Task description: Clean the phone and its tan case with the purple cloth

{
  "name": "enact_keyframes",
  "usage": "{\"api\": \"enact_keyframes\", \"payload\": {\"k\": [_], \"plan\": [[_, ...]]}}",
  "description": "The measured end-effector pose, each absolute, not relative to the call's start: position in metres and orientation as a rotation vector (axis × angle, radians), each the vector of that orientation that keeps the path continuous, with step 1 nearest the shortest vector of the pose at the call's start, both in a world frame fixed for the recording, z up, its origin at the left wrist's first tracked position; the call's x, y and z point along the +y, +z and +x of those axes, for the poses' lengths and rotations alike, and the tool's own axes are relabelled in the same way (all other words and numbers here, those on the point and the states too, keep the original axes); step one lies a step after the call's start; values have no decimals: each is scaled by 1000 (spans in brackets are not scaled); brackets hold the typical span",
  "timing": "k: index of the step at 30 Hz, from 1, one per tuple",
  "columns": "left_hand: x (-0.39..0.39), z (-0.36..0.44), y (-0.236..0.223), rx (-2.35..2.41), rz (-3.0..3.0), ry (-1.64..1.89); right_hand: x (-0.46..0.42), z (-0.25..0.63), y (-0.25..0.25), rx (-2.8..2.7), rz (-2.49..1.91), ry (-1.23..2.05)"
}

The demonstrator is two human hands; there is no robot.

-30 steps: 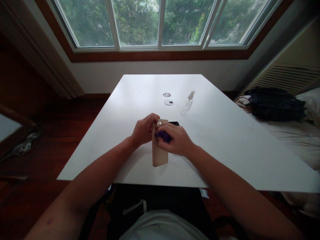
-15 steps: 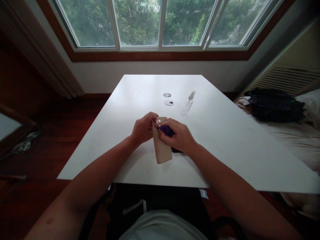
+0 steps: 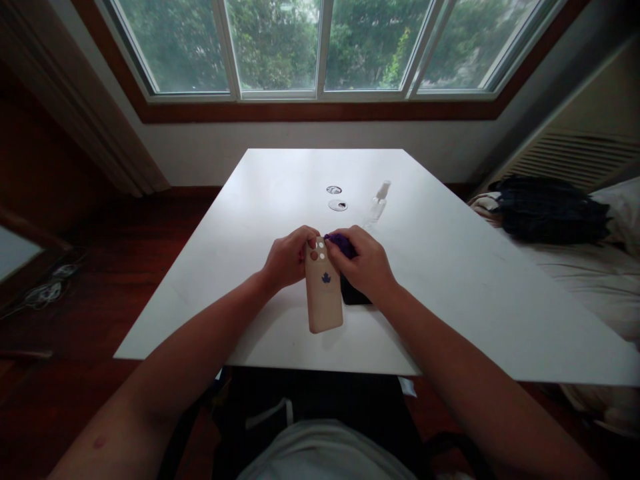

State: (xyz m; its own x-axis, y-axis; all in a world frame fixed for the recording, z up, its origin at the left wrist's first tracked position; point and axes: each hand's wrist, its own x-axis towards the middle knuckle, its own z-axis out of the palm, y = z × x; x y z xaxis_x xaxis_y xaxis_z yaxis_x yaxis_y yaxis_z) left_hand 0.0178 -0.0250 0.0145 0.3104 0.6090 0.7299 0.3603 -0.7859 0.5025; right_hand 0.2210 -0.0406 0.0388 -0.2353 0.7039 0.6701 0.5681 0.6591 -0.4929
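Observation:
My left hand (image 3: 289,259) grips the top left edge of a beige phone case (image 3: 324,293), holding it above the white table (image 3: 450,267). The case shows round camera holes and a small dark leaf mark. My right hand (image 3: 367,265) is closed on a crumpled purple cloth (image 3: 340,243), pressed against the top right corner of the case. A dark phone (image 3: 354,295) lies flat on the table under my right hand, partly hidden by it.
A small clear spray bottle (image 3: 378,202) stands on the table beyond my hands. Two round cable grommets (image 3: 337,205) sit near it. A bed with a dark bundle (image 3: 550,210) is at the right. Windows run along the far wall.
My right hand with the purple cloth has slid from the middle of the case up to its top right corner, uncovering the leaf mark. The case has straightened toward upright.

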Motion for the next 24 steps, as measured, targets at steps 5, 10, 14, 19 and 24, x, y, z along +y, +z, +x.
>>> {"api": "enact_keyframes", "payload": {"k": [5,10,14,19,24], "plan": [[-25,18,14,959,2262,1500,-41,220,39,-1906,-994,191],[-20,16,12,1155,2022,1635,-45,220,39,-2008,-930,276],[-14,14,12,1218,1827,1729,-50,220,41,-2133,-777,361],[-10,15,13,1028,1500,1738,-52,216,42,-2118,-728,373],[-17,16,16,784,1388,1594,-49,214,39,-1935,-957,391]]}}
